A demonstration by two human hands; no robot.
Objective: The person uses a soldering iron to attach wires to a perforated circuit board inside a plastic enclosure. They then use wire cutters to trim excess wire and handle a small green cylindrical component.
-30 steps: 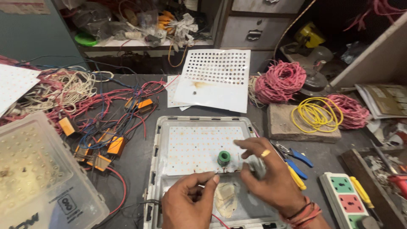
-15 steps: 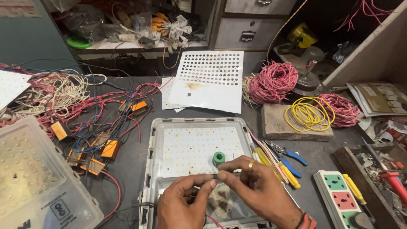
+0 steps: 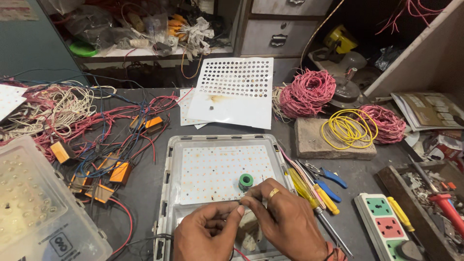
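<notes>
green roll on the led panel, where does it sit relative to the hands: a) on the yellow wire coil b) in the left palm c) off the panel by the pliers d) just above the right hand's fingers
d: the green roll stands on the led panel, just above the right hand and its fingers, while the left hand is lower and to the left.

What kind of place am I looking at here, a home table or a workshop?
Most likely an electrical repair or assembly workshop. Both hands, left hand and right hand, work over an LED panel in its grey housing; coils of pink wire and yellow wire, screwdrivers and pliers crowd the dark bench.
</notes>
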